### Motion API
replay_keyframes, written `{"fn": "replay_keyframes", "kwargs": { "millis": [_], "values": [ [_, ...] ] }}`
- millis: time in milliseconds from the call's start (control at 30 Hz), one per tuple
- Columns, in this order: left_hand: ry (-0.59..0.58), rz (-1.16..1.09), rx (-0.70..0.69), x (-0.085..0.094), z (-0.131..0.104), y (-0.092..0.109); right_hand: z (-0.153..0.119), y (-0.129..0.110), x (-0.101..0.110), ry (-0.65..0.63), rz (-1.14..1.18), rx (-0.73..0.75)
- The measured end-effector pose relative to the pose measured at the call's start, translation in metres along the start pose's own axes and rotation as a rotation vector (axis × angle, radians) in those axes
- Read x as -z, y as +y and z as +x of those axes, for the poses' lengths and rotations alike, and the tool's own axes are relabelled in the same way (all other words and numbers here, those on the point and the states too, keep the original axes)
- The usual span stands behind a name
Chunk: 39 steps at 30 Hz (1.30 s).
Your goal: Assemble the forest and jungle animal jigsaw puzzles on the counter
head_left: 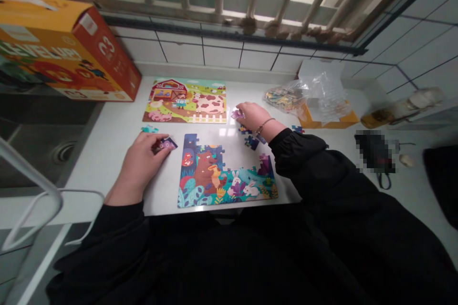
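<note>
My left hand [143, 157] pinches a purple puzzle piece [167, 144] left of the partly assembled jigsaw puzzle [211, 193]. That puzzle shows a bear, rabbits and plants, with a gap at its upper right. Above the gap, my right hand [252, 116] has its fingers closed on another purple puzzle piece [237, 114], at or just over the counter. Several loose dark puzzle pieces [251, 142] lie under and beside my right wrist. A teal piece [149, 129] rests beyond my left fingers. The farm picture [189, 105] with a cow lies flat behind the puzzle.
An orange puzzle box [103, 52] stands at the back left, by a sink [32, 147]. At the back right, a plastic bag of pieces [284, 98] leans near an open orange box [331, 121]. A bottle [375, 116] lies farther right. Window bars run behind the counter.
</note>
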<state>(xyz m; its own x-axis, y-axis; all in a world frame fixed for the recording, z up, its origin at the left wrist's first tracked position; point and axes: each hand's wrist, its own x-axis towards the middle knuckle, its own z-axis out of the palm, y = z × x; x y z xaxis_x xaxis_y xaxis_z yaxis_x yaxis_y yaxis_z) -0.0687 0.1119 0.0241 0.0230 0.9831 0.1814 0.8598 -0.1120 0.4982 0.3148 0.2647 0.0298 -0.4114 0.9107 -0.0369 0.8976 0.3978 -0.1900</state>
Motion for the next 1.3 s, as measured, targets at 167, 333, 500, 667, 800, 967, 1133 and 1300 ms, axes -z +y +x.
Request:
{"fn": "replay_keyframes", "kwargs": {
  "millis": [167, 333, 500, 667, 800, 967, 1133, 1300],
  "values": [
    [0.067, -0.087, 0.044, 0.009, -0.007, 0.020, 0.023, 0.008, -0.004, -0.027, 0.006, 0.017],
    [0.033, -0.306, 0.021, 0.007, -0.017, 0.072, 0.034, 0.014, -0.004, -0.055, 0.005, -0.053],
    [-0.276, -0.486, -0.258, -0.030, -0.034, 0.120, 0.030, 0.013, 0.013, -0.013, 0.091, -0.137],
    [-0.443, -0.582, -0.417, -0.078, -0.053, 0.132, -0.022, 0.017, 0.035, 0.103, 0.574, -0.299],
    [-0.470, -0.621, -0.480, -0.093, -0.061, 0.128, -0.101, 0.013, 0.022, 0.014, 0.950, -0.300],
    [-0.458, -0.583, -0.511, -0.092, -0.064, 0.127, -0.173, -0.007, -0.016, -0.153, 1.093, -0.335],
    [-0.438, -0.561, -0.531, -0.090, -0.064, 0.132, -0.183, -0.017, -0.029, -0.043, 0.917, -0.315],
    [-0.426, -0.553, -0.534, -0.089, -0.064, 0.133, -0.177, -0.015, -0.026, 0.027, 0.648, -0.246]
  ]
}}
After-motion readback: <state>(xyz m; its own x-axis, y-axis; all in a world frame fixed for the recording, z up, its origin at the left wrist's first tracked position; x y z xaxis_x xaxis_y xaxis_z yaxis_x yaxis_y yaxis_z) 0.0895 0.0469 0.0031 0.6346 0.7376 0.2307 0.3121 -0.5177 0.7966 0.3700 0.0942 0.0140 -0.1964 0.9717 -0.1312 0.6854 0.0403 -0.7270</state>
